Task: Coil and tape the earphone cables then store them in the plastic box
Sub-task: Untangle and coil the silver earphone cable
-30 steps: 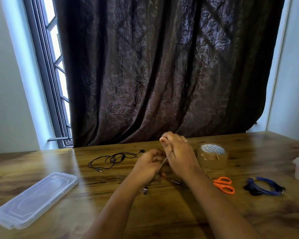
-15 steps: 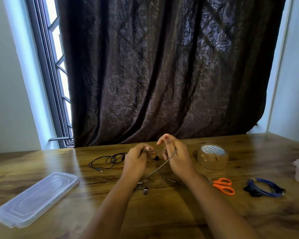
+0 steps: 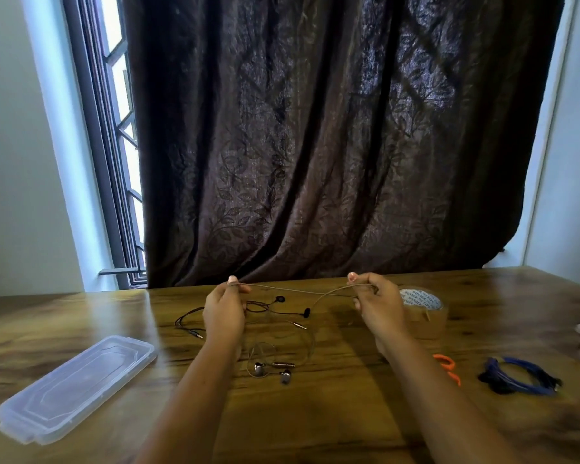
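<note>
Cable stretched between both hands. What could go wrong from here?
The grey cable, pinched by the left hand and right hand, may strain if pulled harder.
Its slack loops lie close to the black earphones; coiling could tangle them.
Both hands are busy, so reaching for the tape roll may let a coil spring open.

Only readable print is on the tape roll (image 3: 424,301), which stands on the tabletop (image 3: 332,413). Its white round core label faces up. "WONDER" runs in dark capitals, repeated around the ring. The word after it looks like "TAPE", but it's too small to confirm. The right hand (image 3: 375,306) hides the label's left edge.
</note>
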Action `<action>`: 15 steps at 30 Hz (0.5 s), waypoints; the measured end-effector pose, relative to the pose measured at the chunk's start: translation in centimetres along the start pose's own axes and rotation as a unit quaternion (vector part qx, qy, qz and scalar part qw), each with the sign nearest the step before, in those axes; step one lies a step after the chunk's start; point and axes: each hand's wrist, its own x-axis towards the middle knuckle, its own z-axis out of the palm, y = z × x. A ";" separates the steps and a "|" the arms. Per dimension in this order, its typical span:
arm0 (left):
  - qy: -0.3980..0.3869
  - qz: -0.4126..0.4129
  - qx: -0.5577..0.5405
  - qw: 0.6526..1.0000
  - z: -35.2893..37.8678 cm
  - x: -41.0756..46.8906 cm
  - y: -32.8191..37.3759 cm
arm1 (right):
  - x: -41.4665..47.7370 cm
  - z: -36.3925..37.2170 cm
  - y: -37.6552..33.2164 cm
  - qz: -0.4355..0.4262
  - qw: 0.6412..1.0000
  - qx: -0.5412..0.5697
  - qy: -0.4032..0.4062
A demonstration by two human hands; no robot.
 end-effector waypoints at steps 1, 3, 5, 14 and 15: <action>0.011 0.003 -0.009 1.000 0.0 -0.1 0.1 | 0.0 0.1 -0.1 -0.003 1.000 -0.003 -0.001; 0.032 0.002 -0.037 0.999 -0.2 -0.1 0.4 | 0.0 0.2 -0.2 -0.005 1.000 -0.006 0.010; 0.050 -0.012 -0.072 0.996 -0.6 0.0 0.8 | 0.2 0.0 -0.1 -0.007 0.999 0.000 0.037; -0.003 -0.065 -0.056 0.996 0.0 -0.4 0.7 | -0.3 -0.5 -0.3 -0.047 0.986 -0.154 -0.034; -0.001 -0.052 -0.053 0.997 0.2 -0.6 0.9 | -0.4 -0.1 -0.6 -0.040 0.986 -0.141 -0.077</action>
